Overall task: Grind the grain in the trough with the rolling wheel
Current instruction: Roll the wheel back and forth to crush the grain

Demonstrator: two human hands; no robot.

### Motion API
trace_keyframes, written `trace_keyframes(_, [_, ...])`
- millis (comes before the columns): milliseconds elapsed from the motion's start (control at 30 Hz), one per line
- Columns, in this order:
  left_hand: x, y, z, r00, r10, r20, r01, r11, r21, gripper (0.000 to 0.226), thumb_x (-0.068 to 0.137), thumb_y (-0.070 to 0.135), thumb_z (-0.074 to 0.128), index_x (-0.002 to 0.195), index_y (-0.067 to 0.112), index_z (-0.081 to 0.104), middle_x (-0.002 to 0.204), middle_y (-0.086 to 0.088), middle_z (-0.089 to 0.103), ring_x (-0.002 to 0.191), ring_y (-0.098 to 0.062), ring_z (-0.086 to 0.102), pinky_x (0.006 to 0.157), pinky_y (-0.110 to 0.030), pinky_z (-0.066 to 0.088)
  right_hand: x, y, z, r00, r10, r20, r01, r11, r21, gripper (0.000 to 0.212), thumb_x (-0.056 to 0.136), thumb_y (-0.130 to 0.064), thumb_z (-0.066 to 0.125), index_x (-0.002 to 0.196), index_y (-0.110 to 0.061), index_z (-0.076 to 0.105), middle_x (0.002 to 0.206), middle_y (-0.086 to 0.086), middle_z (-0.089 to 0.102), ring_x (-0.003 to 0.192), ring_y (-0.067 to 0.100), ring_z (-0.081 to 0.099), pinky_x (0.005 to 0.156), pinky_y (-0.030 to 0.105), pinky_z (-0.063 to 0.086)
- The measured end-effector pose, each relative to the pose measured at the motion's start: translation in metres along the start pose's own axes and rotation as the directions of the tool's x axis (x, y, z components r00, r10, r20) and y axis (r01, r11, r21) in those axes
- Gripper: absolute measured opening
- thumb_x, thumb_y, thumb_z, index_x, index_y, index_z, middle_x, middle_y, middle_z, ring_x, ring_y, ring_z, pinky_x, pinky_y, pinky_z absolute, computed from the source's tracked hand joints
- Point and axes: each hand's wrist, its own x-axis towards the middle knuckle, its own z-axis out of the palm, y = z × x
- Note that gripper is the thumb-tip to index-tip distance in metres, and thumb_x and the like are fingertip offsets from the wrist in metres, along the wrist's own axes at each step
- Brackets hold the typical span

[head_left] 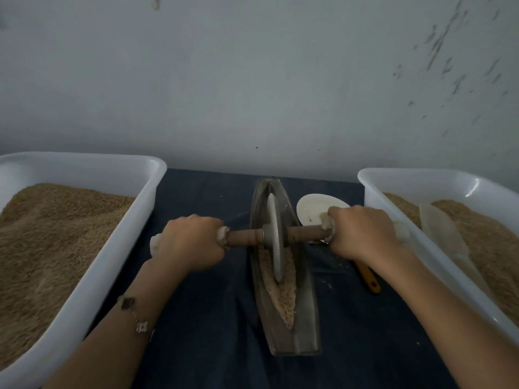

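Both forearms nearest; left hand (193, 242), right hand (362, 234) gripping axle (241, 237), wheel (274, 242) upright in trough (306, 327), grain (283, 299) at 6 o'clock.

The left hand (191, 242) and right hand (362, 234) cover the axle's wrapped ends, and their fingers curl out of sight beneath. The wheel (274, 242) hides the trough (306, 327) floor under it. At 3 o'clock the right hand covers part of the white plate (314, 209) and the upper end of a yellow-handled tool (368, 277). Both tubs (92, 279) run off the frame's edges.
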Motion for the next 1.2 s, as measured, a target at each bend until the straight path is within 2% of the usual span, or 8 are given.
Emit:
trace_keyframes(200, [0.052, 0.0, -0.004, 0.999, -0.028, 0.018, 0.027, 0.999, 0.039, 0.011, 0.076, 0.034, 0.055, 0.068, 0.028, 0.049, 0.07, 0.009, 0.053, 0.06, -0.011, 0.047, 0.06, -0.029, 0.034, 0.043, 0.003, 0.012, 0.999, 0.042, 0.01, -0.043, 0.998, 0.041, 0.015, 0.072, -0.034, 0.054, 0.071, -0.03, 0.04, 0.061, -0.009, 0.041, 0.056, 0.014, 0.042, 0.05, 0.027, 0.028])
trace_keyframes(333, [0.058, -0.001, -0.005, 0.999, -0.003, 0.039, 0.001, 0.998, 0.056, 0.012, 0.076, 0.034, 0.056, 0.069, 0.028, 0.048, 0.07, 0.008, 0.052, 0.061, -0.011, 0.048, 0.06, -0.029, 0.035, 0.047, 0.003, 0.01, 1.0, 0.03, 0.009, -0.03, 0.999, 0.039, 0.016, 0.074, -0.03, 0.057, 0.073, -0.031, 0.041, 0.061, -0.009, 0.044, 0.053, 0.008, 0.039, 0.045, 0.025, 0.021])
trace_keyframes(467, [0.037, 0.002, -0.004, 0.998, 0.034, 0.044, -0.038, 0.996, 0.076, 0.012, 0.077, 0.031, 0.055, 0.069, 0.028, 0.047, 0.069, 0.009, 0.051, 0.062, -0.01, 0.049, 0.058, -0.027, 0.036, 0.023, 0.005, 0.002, 0.998, -0.054, 0.008, 0.054, 0.998, 0.032, 0.03, 0.076, -0.031, 0.057, 0.062, -0.034, 0.031, 0.058, -0.011, 0.039, 0.051, 0.004, 0.034, 0.045, 0.024, 0.019])
trace_keyframes(600, [-0.003, 0.01, -0.003, 0.988, 0.055, 0.147, -0.051, 0.998, -0.035, 0.008, 0.072, 0.028, 0.057, 0.071, 0.029, 0.049, 0.073, 0.01, 0.056, 0.067, -0.01, 0.054, 0.056, -0.026, 0.038, -0.013, -0.005, -0.019, 0.986, -0.154, -0.059, 0.155, 0.988, 0.013, 0.036, 0.069, -0.028, 0.063, 0.059, -0.036, 0.029, 0.051, -0.014, 0.033, 0.045, 0.0, 0.027, 0.044, 0.021, 0.013])
trace_keyframes(733, [-0.044, 0.023, -0.019, 0.985, 0.069, 0.159, -0.059, 0.996, -0.066, 0.006, 0.073, 0.03, 0.055, 0.072, 0.029, 0.049, 0.072, 0.01, 0.057, 0.066, -0.007, 0.054, 0.056, -0.024, 0.04, -0.052, -0.009, -0.041, 0.983, -0.185, -0.019, 0.185, 0.983, 0.021, 0.018, 0.072, -0.035, 0.062, 0.086, -0.033, 0.049, 0.066, -0.012, 0.041, 0.061, 0.01, 0.048, 0.051, 0.026, 0.028])
trace_keyframes(867, [-0.067, 0.033, -0.038, 0.994, 0.098, 0.044, -0.1, 0.994, 0.039, 0.015, 0.075, 0.034, 0.052, 0.067, 0.031, 0.039, 0.068, 0.011, 0.051, 0.06, -0.004, 0.047, 0.05, -0.021, 0.028, -0.073, -0.008, -0.056, 0.98, -0.199, 0.023, 0.2, 0.98, -0.006, 0.03, 0.075, -0.041, 0.055, 0.102, -0.034, 0.045, 0.09, -0.011, 0.059, 0.076, 0.014, 0.059, 0.048, 0.025, 0.022])
trace_keyframes(1067, [-0.047, 0.037, -0.029, 0.996, 0.087, 0.001, -0.087, 0.99, 0.107, 0.022, 0.076, 0.037, 0.051, 0.065, 0.032, 0.032, 0.065, 0.011, 0.043, 0.055, -0.005, 0.036, 0.05, -0.024, 0.023, -0.051, -0.02, -0.033, 0.974, -0.174, 0.145, 0.153, 0.977, 0.148, 0.029, 0.077, -0.038, 0.059, 0.082, -0.035, 0.03, 0.083, -0.009, 0.057, 0.074, 0.014, 0.055, 0.057, 0.026, 0.034])
trace_keyframes(1200, [-0.007, 0.028, -0.007, 0.999, 0.033, -0.003, -0.032, 0.997, 0.064, 0.018, 0.075, 0.036, 0.054, 0.066, 0.03, 0.039, 0.065, 0.01, 0.049, 0.056, -0.004, 0.042, 0.049, -0.023, 0.025, -0.002, -0.021, -0.008, 0.983, -0.145, 0.114, 0.132, 0.984, 0.116, 0.01, 0.073, -0.035, 0.053, 0.078, -0.03, 0.046, 0.071, -0.008, 0.049, 0.067, 0.017, 0.047, 0.053, 0.028, 0.028])
